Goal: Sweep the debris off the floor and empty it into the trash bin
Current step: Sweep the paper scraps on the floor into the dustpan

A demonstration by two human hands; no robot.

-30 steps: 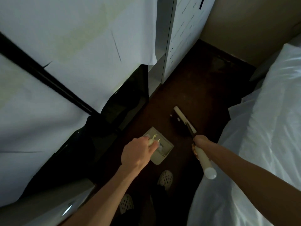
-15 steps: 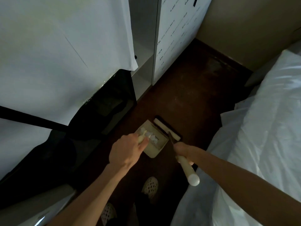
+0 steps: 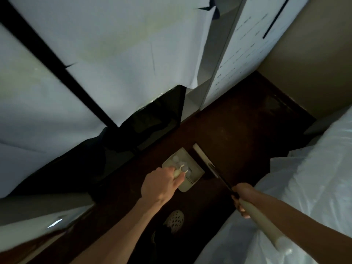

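Cream plastic dustpan (image 3: 187,171) gripped by left hand (image 3: 159,184) | right hand (image 3: 242,195) grips brush (image 3: 204,161) handle | dark floor (image 3: 247,130)

Dim light down here. The small cream plastic dustpan (image 3: 192,173) looks smooth and matt, with pale crumpled scraps of debris (image 3: 180,161) lying in it. The cream-handled hand broom (image 3: 206,162) has a smooth, plastic-looking handle and a dark shaft; its bristles are too dark to tell. The dark brown floor (image 3: 247,130) reads matt and a little scuffed. On the right, a thin white plastic sheet (image 3: 312,168) is creased and faintly glossy. Above, white paper sheets (image 3: 118,54) hang matt and wrinkled.
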